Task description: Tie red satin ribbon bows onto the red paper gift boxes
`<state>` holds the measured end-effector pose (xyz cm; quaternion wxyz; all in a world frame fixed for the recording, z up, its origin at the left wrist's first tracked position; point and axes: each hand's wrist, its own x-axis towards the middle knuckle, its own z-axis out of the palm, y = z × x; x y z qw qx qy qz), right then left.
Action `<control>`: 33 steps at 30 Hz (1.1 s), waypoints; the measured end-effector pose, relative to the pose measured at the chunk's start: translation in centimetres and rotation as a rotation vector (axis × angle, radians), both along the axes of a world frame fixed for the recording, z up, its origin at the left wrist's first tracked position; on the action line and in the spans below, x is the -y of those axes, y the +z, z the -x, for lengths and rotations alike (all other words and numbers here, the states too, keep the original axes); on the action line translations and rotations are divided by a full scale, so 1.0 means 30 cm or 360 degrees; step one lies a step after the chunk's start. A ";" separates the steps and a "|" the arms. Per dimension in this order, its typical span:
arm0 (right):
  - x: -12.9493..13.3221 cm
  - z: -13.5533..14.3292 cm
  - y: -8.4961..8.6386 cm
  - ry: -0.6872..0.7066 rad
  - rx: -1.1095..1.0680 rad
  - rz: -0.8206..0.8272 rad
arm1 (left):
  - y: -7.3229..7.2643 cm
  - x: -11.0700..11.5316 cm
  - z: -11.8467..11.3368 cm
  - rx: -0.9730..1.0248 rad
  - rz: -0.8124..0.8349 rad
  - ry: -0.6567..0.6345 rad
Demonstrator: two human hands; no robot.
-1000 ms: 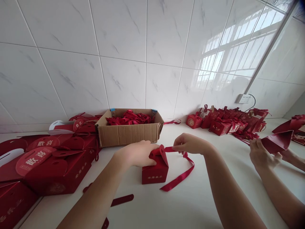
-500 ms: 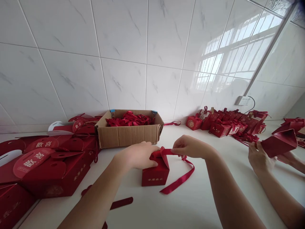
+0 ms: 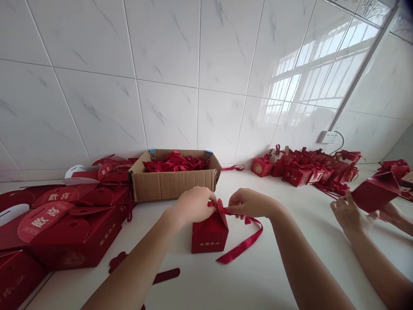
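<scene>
A small red gift box with gold lettering stands upright on the white table, its top folded to a peak with a rounded tab. To the left of this tab, my left hand is closed, fingertips pinching red ribbon at the box top; the grip is partly hidden. My right hand pinches the red ribbon just right of the tab, close to the box. From behind that hand a loose ribbon tail curls down onto the table.
Behind the box, a cardboard box holds red ribbons. Larger red boxes crowd the left. A red flower-ended strap lies under my left forearm. Finished-looking small boxes line the wall. At right, another person's hands hold a red box.
My left hand has lifted off the box's side to the tab. My right hand has moved left toward the tab, and the stretch of ribbon between has shortened.
</scene>
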<state>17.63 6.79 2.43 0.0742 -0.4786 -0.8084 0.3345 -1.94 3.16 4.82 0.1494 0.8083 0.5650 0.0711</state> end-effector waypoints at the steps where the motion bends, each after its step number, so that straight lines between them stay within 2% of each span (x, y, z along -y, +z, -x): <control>1: -0.002 0.001 -0.003 0.0001 0.0011 -0.0006 | -0.001 -0.001 -0.004 0.0007 -0.0006 0.0025; 7: -0.002 0.009 -0.002 0.0013 0.0084 -0.0078 | 0.012 0.008 -0.010 -0.0021 -0.0018 0.0055; 13: 0.002 0.012 0.004 0.0013 0.0099 -0.0073 | 0.013 0.020 0.019 0.0057 0.0061 -0.0120; 21: 0.002 0.006 -0.001 0.0020 0.0180 -0.0108 | -0.006 0.008 -0.022 0.0193 -0.0100 0.0067; 23: 0.003 -0.001 -0.002 0.0014 0.0193 -0.0212 | -0.009 0.005 -0.024 0.0208 -0.0146 0.0104; 27: 0.009 0.003 -0.001 0.0044 -0.0074 -0.0572 | -0.012 0.003 -0.016 0.0315 -0.0219 0.0119; 31: 0.015 0.027 0.010 0.0266 -0.0422 -0.0497 | 0.008 0.012 -0.015 0.0598 -0.0341 0.0110; 33: 0.017 0.034 0.020 0.0248 -0.0554 -0.0451 | 0.028 0.024 -0.012 0.0740 -0.0418 0.0083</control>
